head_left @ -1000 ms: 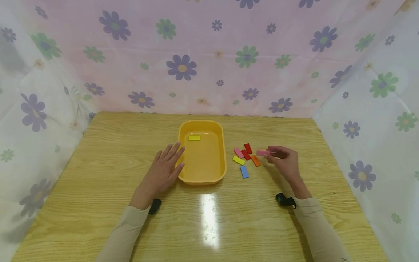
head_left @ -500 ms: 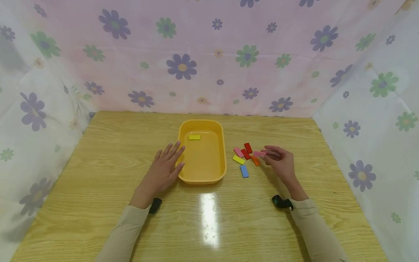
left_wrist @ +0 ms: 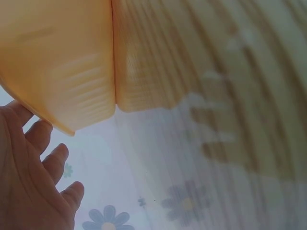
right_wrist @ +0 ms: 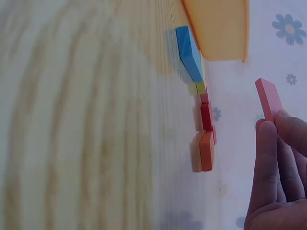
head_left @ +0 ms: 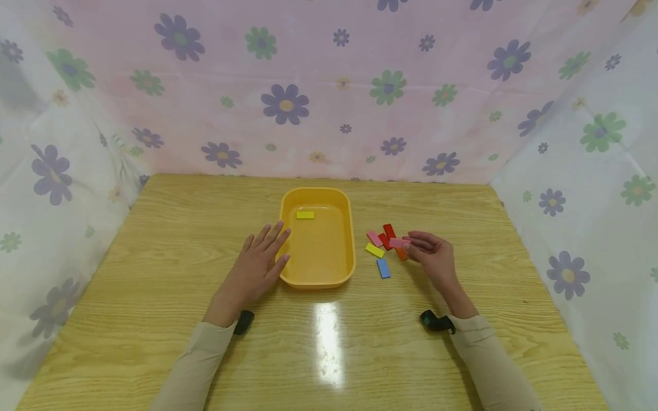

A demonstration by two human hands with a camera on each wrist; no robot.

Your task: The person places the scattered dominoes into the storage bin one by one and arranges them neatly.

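My right hand (head_left: 434, 260) pinches a pink block (head_left: 398, 242) by one end, between thumb and fingers. In the right wrist view the pink block (right_wrist: 269, 98) is raised off the table. Below and beside it lie a blue block (head_left: 383, 268), a yellow block (head_left: 374, 250), another pink block (head_left: 374, 237), two red blocks (head_left: 389, 230) and an orange block (head_left: 401, 253), partly covered by the hand. My left hand (head_left: 254, 268) has its fingers spread, fingertips at the left rim of the yellow-orange tub (head_left: 352, 257). One yellow block (head_left: 305, 215) lies inside the tub near its far end.
The wooden table (head_left: 154, 245) carries the tub at its middle, with the loose blocks just right of it. A flowered cloth (head_left: 319, 131) hangs along the table's back and both sides.
My right hand has moved left with the pink block, which now overlaps the red and orange blocks in the head view. The left hand stays at the tub's rim.
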